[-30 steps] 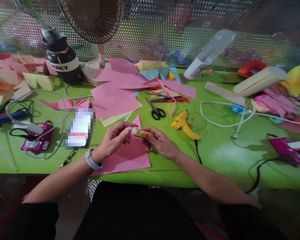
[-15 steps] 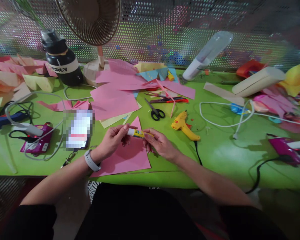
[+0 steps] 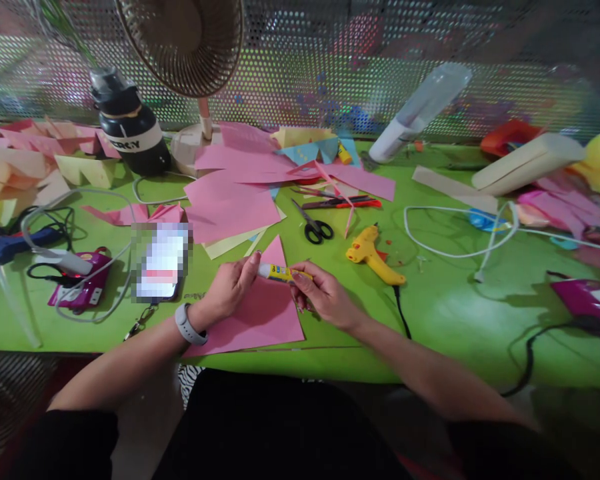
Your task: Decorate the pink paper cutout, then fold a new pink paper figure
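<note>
Over the pink sheet (image 3: 260, 323) on the green table (image 3: 450, 320), a slim tube (image 3: 279, 273) sits level between both hands, yellow with small blue marks and a whitish end. The right hand (image 3: 326, 297) pinches its yellow end, thumb on top; the left hand (image 3: 230, 285) is right by the white end, though whether it grips I can't tell.

Near the tabletop's (image 3: 445, 327) front edge, above a pink sheet (image 3: 265, 317), the right hand (image 3: 325, 295) holds a glue stick (image 3: 279, 273), the left hand (image 3: 233, 283) at its white end. A fan (image 3: 183, 43) stands by the back edge.
</note>
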Demonstrator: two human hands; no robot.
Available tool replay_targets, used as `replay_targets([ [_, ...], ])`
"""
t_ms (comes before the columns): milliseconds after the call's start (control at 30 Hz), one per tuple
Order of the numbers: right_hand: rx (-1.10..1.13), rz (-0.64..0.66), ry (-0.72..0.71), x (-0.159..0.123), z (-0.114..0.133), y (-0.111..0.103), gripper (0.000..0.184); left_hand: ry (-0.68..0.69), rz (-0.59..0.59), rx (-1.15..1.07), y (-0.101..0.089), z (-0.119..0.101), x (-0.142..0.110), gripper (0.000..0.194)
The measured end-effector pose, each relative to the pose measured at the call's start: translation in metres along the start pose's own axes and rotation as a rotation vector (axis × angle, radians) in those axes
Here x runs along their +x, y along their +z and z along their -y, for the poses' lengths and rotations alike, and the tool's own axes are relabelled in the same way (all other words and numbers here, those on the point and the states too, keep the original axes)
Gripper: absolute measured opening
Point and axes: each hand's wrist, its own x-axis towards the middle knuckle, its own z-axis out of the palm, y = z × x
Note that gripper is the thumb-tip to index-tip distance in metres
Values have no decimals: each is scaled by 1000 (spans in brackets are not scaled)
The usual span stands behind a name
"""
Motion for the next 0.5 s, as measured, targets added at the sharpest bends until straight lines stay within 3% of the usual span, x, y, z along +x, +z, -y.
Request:
replay_targets([
  [500, 142, 47, 93, -1, -3, 1, 43, -128, 6, -201, 4, -8, -5, 59],
])
